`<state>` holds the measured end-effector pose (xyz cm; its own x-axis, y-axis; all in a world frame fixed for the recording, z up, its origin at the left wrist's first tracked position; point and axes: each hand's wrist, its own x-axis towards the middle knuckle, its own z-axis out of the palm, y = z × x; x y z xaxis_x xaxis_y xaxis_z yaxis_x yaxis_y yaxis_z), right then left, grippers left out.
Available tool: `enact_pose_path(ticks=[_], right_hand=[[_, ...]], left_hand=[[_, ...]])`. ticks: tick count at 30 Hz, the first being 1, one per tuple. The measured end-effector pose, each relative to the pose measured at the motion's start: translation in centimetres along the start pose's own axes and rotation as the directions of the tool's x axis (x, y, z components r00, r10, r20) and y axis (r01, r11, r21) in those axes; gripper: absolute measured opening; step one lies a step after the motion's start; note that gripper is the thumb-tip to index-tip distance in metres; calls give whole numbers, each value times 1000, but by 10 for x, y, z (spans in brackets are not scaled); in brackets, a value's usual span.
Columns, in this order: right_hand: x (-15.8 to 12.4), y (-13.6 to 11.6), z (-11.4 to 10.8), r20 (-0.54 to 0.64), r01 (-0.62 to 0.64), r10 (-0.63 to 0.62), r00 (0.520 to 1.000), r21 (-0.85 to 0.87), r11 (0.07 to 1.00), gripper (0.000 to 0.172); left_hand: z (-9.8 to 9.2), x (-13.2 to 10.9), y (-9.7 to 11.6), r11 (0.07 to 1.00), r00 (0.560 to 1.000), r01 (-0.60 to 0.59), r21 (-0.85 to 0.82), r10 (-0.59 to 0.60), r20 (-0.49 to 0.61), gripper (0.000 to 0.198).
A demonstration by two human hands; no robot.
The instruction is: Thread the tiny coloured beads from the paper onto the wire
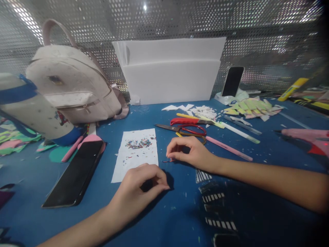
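Note:
My right hand (192, 152) is closed in a pinch above the blue table, with a thin dark-reddish strip (166, 161) at its fingertips. Too small to tell is what the strip is made of. Closer to me, my left hand (142, 183) also has thumb and fingertips pressed together; anything between them is too small to make out. It is by the lower right corner of a white paper sheet (138, 164), on which a pile of tiny multicoloured bits (138, 143) lies. Scissors (180, 129) with red handles rest just beyond my right hand.
A black phone (74, 175) lies on the left, near a bottle (43, 109) and a backpack (69, 82). Behind stand white boards (172, 80) and a propped phone (232, 81). A red cutter (185, 121), a pink pen (228, 149) and a pink glue gun (305, 134) lie right.

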<state>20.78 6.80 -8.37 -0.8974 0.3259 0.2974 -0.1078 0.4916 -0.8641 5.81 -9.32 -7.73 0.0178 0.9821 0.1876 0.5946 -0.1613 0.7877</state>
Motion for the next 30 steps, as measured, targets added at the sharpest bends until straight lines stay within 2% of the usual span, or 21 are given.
enact_pose_path(ticks=[9,22,30], right_hand=[[1,-1,0,-66,-8,7,998,-25,1000,13],[2,-1,0,-92,-7,5,996,-14,1000,11],[2,0,0,-64,2,-3,998,-14,1000,11]], left_hand=[[-1,0,-1,1000,1000,-17,5,17,2,10],[0,-1,-2,1000,1000,-29,-2,29,2,10],[1,-1,-3,999,999,-48,-12,48,-21,10]])
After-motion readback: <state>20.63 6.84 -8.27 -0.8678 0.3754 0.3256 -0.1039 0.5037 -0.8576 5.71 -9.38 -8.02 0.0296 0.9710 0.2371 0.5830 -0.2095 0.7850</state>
